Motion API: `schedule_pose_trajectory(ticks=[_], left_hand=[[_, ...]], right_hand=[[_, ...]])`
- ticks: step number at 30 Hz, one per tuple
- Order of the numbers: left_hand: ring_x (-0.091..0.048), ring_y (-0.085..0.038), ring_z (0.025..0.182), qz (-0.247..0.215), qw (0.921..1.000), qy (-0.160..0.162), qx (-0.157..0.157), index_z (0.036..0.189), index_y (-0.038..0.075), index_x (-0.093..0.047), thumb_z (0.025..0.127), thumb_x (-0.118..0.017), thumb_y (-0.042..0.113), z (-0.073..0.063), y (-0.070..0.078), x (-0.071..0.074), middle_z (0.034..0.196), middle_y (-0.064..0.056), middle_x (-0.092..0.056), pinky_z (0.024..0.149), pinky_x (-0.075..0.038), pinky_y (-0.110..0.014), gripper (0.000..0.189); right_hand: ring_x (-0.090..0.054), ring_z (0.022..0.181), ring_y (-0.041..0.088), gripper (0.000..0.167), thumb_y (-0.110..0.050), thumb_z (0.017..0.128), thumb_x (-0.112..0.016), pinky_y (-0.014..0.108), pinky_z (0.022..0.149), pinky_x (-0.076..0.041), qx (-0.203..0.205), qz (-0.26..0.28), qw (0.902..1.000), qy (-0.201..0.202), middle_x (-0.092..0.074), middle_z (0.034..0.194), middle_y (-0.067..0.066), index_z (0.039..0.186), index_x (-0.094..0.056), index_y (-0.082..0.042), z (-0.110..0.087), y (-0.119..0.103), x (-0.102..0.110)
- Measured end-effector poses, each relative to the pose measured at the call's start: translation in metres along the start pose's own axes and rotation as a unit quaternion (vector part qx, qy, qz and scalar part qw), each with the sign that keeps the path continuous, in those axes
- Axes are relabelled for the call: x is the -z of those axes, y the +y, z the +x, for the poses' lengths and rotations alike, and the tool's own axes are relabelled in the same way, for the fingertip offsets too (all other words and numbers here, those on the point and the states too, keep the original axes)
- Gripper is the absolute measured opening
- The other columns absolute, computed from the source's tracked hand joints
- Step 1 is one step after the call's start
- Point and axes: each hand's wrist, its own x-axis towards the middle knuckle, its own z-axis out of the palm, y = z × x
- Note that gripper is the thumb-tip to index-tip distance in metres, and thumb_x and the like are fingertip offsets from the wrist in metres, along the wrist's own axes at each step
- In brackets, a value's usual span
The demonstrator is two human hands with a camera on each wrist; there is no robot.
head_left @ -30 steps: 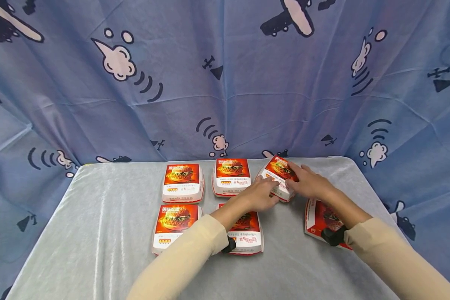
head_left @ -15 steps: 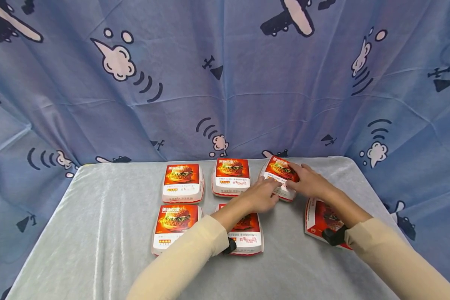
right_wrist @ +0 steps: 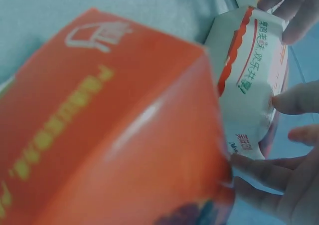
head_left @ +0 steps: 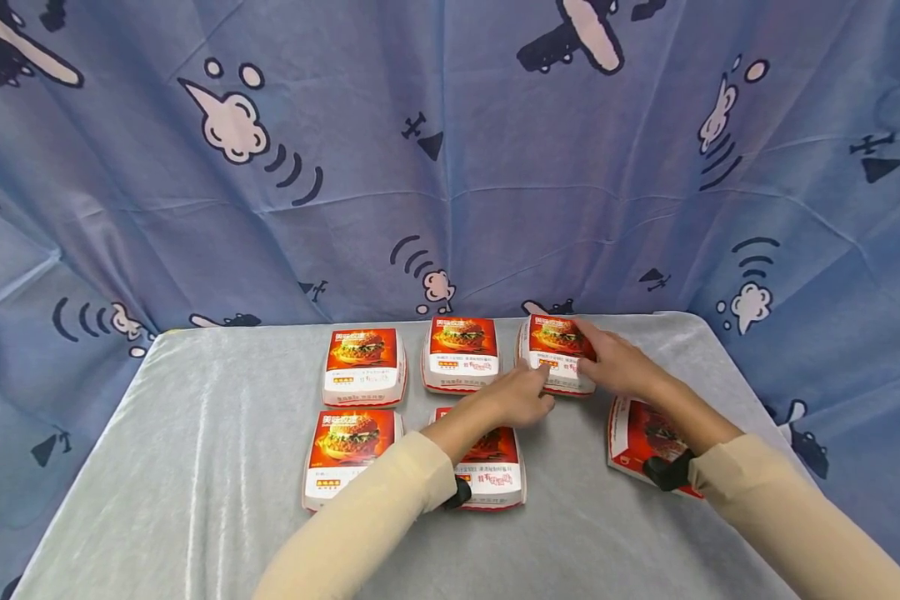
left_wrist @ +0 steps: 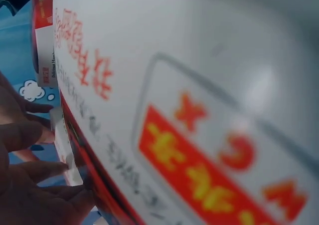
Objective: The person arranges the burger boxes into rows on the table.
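Observation:
At the back right of the table, a burger box (head_left: 557, 333) lies flat with its printed lid up and its front towards me. My left hand (head_left: 516, 395) touches its front left corner with the fingertips. Along its right side, my right hand (head_left: 621, 363) lies with fingers and thumb spread. In the right wrist view, fingers of both hands touch the white box (right_wrist: 251, 80). Another burger box (head_left: 487, 479) is partly hidden under my left forearm. A tilted red burger box (head_left: 630, 433) lies under my right wrist, partly covered.
Two burger boxes stand at the back, one at left (head_left: 363, 367) and one in the middle (head_left: 461, 358). Another burger box (head_left: 345, 454) is at front left. A grey cloth covers the table (head_left: 157, 467), and a blue patterned curtain (head_left: 345, 250) hangs behind it.
The back right box has turned from a slant to nearly straight, in line with the row beside it. Both hands have stayed almost in place.

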Motion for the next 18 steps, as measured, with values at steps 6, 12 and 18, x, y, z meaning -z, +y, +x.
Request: schedule_pose_trajectory(ticks=[6, 12, 18], left_hand=[[-0.024, -0.025, 0.148, 0.003, 0.9999, -0.014, 0.007, 0.157, 0.007, -0.028, 0.102, -0.051, 0.033, -0.0017, -0.0002, 0.0001, 0.161, -0.019, -0.025, 0.118, -0.025, -0.036, 0.065], [-0.024, -0.024, 0.148, 0.001, 0.9998, -0.019, 0.009, 0.157, 0.006, -0.026, 0.101, -0.052, 0.036, -0.0015, -0.0008, -0.0016, 0.161, -0.019, -0.023, 0.118, -0.024, -0.033, 0.068], [-0.026, -0.022, 0.147, 0.005, 0.9998, -0.017, 0.005, 0.156, 0.006, -0.029, 0.101, -0.052, 0.037, -0.0024, -0.0005, -0.0022, 0.16, -0.017, -0.027, 0.117, -0.026, -0.032, 0.067]], right_hand=[[-0.05, 0.12, 0.049, 0.072, -0.016, 0.097, -0.052, 0.062, 0.097, -0.04, -0.016, 0.01, 0.9998, 0.0, -0.036, 0.145, 0.04, 0.155, -0.016, 0.006, -0.0009, -0.0031, -0.0014], [-0.048, 0.123, 0.05, 0.072, -0.017, 0.098, -0.049, 0.062, 0.099, -0.039, -0.036, 0.009, 0.9993, -0.011, -0.033, 0.147, 0.04, 0.154, -0.012, 0.009, 0.0009, -0.0026, -0.0021], [-0.042, 0.129, 0.052, 0.072, -0.018, 0.1, -0.048, 0.063, 0.103, -0.036, -0.044, 0.008, 0.9989, -0.016, -0.028, 0.149, 0.04, 0.154, -0.011, 0.012, 0.0017, -0.0019, -0.0018]])
